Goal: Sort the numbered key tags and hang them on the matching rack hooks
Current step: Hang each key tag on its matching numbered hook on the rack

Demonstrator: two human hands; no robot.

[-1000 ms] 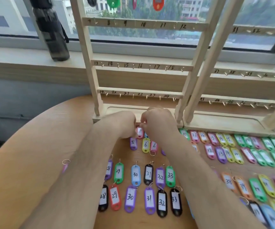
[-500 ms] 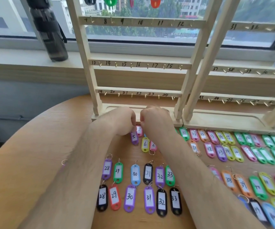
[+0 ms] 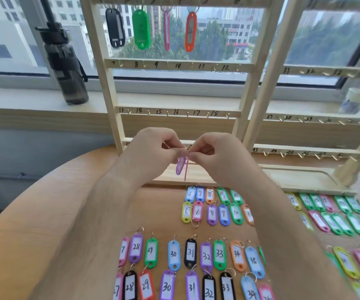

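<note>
purple tag [image 3: 180,166], pink tag [image 3: 185,171], pale wooden rack [image 3: 164,65]

Rack rail [image 3: 166,65] reads 8–12; table tags [image 3: 136,246] 28–33.

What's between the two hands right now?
A purple tag and a pink tag, dangling edge-on where the left hand and right hand pinch together, seen in the head view.

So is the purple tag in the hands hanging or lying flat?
Hanging: the purple tag dangles from fingers of the left hand, above the table.
</note>
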